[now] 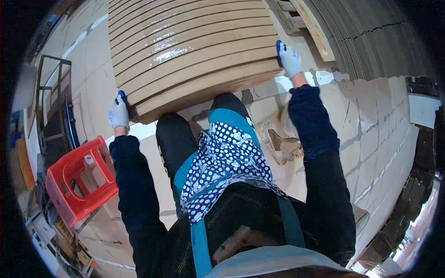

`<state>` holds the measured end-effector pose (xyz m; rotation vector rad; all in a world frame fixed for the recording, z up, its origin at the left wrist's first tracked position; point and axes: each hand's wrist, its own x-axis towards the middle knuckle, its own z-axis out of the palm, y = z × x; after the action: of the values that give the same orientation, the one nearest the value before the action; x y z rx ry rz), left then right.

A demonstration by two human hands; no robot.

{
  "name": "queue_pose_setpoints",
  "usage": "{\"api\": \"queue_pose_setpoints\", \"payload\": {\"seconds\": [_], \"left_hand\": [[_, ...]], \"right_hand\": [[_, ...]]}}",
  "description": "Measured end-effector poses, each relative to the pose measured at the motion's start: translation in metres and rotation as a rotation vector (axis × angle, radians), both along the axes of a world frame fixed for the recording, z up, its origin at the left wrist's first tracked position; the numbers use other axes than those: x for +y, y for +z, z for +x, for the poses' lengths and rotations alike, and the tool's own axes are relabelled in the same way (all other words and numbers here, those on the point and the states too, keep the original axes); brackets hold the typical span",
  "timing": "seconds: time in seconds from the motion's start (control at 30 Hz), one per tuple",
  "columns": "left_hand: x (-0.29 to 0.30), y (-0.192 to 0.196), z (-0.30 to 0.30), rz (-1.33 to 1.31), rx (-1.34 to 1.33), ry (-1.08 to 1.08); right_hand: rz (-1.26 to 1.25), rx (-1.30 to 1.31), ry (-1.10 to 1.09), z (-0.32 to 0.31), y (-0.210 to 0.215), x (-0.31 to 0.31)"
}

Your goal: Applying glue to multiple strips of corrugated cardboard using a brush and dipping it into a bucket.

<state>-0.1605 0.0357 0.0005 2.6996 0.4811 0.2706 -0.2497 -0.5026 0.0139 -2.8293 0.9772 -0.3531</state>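
Observation:
In front of me lies a wide row of flat brown cardboard pieces, overlapping like steps, with glare on the upper left part. My left hand, in a white glove with blue fingertips, is closed on the near left corner of the row. At the right end, my right hand in a matching glove grips the edge, a little farther away. Most fingers of both hands are hidden against the cardboard's ends. My knees are close to its near edge.
A red plastic stool stands at my left, with a dark metal frame beyond it. On the right are a wooden pallet and a tall stack of grey-brown sheets. A roll of clear tape or film lies by my right leg.

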Motion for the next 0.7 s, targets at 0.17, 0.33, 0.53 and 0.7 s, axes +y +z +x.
{"api": "queue_pose_setpoints", "payload": {"seconds": [0.17,0.33,0.53,0.7], "left_hand": [[0.022,0.017,0.036,-0.451,-0.219,-0.145],[-0.016,-0.016,0.083,-0.766,0.136,-0.109],[0.002,-0.060,0.087,-0.301,-0.031,0.032],[0.015,-0.030,0.085,-0.760,0.111,-0.073]], "right_hand": [[0.020,-0.216,0.153,0.026,0.020,-0.019],[0.096,-0.337,0.163,0.067,-0.038,-0.022],[0.098,-0.222,0.004,0.063,-0.025,0.025],[0.150,-0.188,0.039,0.065,-0.025,0.009]]}}
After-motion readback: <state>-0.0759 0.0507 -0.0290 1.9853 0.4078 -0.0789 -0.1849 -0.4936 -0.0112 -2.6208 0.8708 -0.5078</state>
